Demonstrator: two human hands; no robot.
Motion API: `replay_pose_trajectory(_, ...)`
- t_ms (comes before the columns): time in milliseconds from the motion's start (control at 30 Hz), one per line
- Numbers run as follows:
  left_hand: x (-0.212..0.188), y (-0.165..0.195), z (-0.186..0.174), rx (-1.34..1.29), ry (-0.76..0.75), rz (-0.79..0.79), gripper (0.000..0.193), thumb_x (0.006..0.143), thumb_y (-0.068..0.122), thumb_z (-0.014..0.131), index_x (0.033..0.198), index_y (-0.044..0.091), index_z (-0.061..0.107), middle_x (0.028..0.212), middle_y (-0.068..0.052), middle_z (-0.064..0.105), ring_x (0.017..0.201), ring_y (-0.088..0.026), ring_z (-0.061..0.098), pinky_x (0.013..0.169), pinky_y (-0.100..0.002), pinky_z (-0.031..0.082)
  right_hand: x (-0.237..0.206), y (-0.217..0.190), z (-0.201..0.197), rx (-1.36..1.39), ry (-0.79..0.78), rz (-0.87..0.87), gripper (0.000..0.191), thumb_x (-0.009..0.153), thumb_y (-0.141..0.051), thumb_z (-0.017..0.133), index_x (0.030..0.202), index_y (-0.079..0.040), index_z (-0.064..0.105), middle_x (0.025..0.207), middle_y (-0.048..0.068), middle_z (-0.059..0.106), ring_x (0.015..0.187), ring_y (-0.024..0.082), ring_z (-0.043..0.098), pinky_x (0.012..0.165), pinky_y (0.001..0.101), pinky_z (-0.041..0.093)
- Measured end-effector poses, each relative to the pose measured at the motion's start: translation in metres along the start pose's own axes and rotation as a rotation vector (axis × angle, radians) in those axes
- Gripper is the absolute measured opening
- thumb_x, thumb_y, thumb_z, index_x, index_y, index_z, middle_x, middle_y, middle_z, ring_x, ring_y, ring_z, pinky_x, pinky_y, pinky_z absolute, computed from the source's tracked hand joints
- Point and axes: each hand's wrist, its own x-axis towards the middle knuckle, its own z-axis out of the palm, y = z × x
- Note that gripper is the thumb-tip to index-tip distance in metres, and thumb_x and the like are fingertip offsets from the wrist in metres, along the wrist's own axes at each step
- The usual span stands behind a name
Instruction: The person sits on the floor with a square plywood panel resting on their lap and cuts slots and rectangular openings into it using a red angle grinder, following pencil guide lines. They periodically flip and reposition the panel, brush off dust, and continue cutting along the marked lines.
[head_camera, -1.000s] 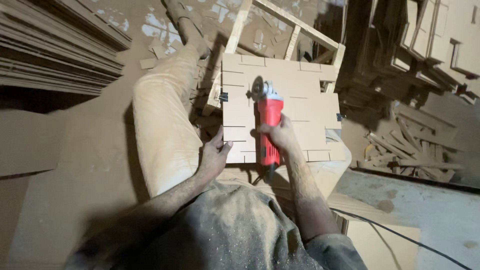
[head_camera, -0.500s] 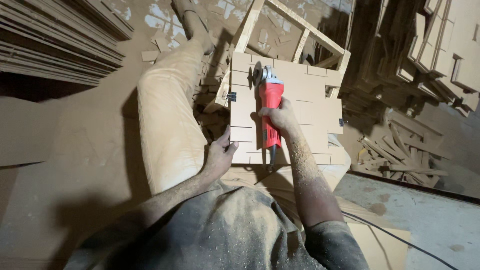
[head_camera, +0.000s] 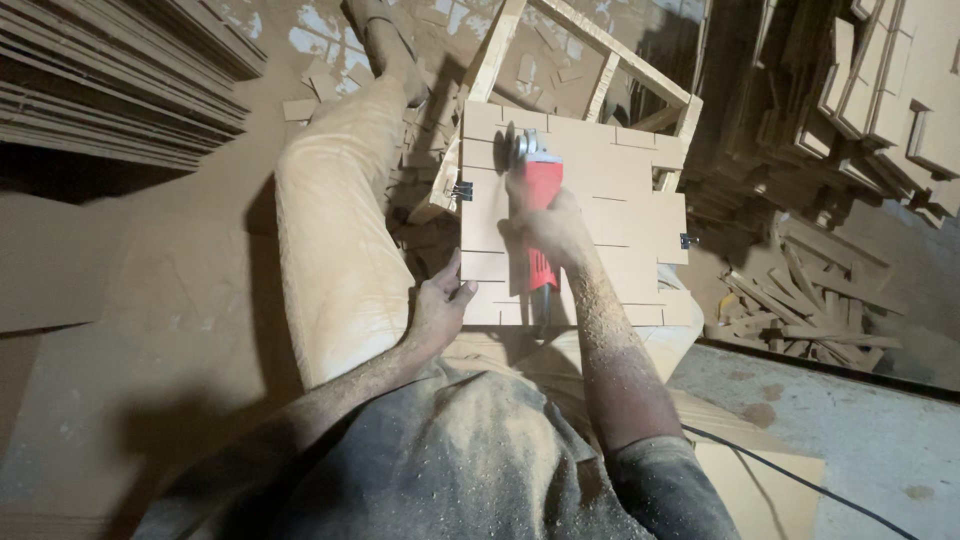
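The right hand (head_camera: 556, 228) was clenched around the body of a red angle grinder (head_camera: 536, 205), fingers wrapped over the top of its housing. The grinder lay along a pale fibreboard panel (head_camera: 620, 215), its metal head and disc at the far end, near the panel's upper left corner, its tail pointing back toward the person. The forearm behind that hand was coated in sawdust.

The left hand (head_camera: 440, 300) was half open, fingers spread and slightly curled, its fingertips pressing on the near left edge of the panel. It held nothing.

The panel was scored with a grid of straight cut lines that marked it into rectangular blocks. It rested on a rough wooden frame (head_camera: 590, 60) whose bare slats showed beyond the far edge. A small black clip (head_camera: 462, 190) gripped the panel's left edge, and another black clip (head_camera: 688, 241) sat on the right edge.

The person's leg, in dusty tan trousers (head_camera: 340, 240), stretched out along the left of the panel over a floor (head_camera: 150, 290) thick with brown dust. A stack of thin boards (head_camera: 110, 80) lay at the far left. Heaps of cut wooden offcuts (head_camera: 800, 310) lay to the right, with more stacked cut panels (head_camera: 880, 90) above them. A black cable (head_camera: 800, 480) ran across a grey slab at the lower right.
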Motion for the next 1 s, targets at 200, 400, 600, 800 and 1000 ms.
replay_pose_trajectory(200,0.0,-0.003,-0.001,0.048,0.005,0.036,0.067,0.1,0.002,0.058,0.16,0.002,0.028,0.117,-0.007,0.077,0.104,-0.006,0.065,0.094,-0.024,0.052,0.008,0.03,0.003,0.249,0.013,-0.088,0.046,0.069,0.0,0.074,0.114,0.002,0.064,0.095,0.012,0.072,0.08,0.021,0.073,0.071,0.0349,0.061)
replay_pose_trajectory(400,0.015,-0.013,0.0,0.285,0.214,0.22,0.024,0.105,0.018,0.061,0.117,-0.002,0.065,0.098,-0.01,0.073,0.087,-0.014,0.063,0.08,-0.033,0.053,-0.05,0.059,0.007,0.501,0.015,-0.031,0.06,0.068,0.003,0.07,0.127,0.002,0.055,0.101,0.012,0.068,0.078,0.023,0.073,0.068,0.0386,0.064)
replay_pose_trajectory(600,0.036,-0.02,-0.002,0.448,0.329,0.167,0.04,0.11,0.037,0.052,0.106,-0.003,0.059,0.092,-0.025,0.063,0.083,-0.038,0.058,0.078,-0.047,0.047,-0.121,0.081,0.016,0.34,0.026,0.08,0.051,0.073,0.001,0.071,0.123,0.0,0.059,0.09,0.011,0.07,0.073,0.021,0.07,0.063,0.0348,0.059)
replay_pose_trajectory(800,0.04,-0.012,0.004,0.349,0.321,0.22,0.038,0.108,0.036,0.046,0.105,0.0,0.06,0.092,-0.022,0.066,0.083,-0.036,0.063,0.079,-0.047,0.048,-0.135,0.083,0.024,0.303,0.037,0.081,0.052,0.071,0.0,0.074,0.12,-0.001,0.059,0.088,0.006,0.068,0.071,0.017,0.067,0.061,0.0337,0.058)
replay_pose_trajectory(1000,0.039,-0.009,0.005,0.37,0.355,0.323,0.037,0.109,0.034,0.048,0.101,0.0,0.06,0.088,-0.02,0.064,0.079,-0.034,0.061,0.075,-0.047,0.047,-0.134,0.084,0.025,0.299,0.032,0.093,0.051,0.071,0.0,0.074,0.119,-0.001,0.06,0.089,0.009,0.068,0.071,0.019,0.067,0.061,0.034,0.057)
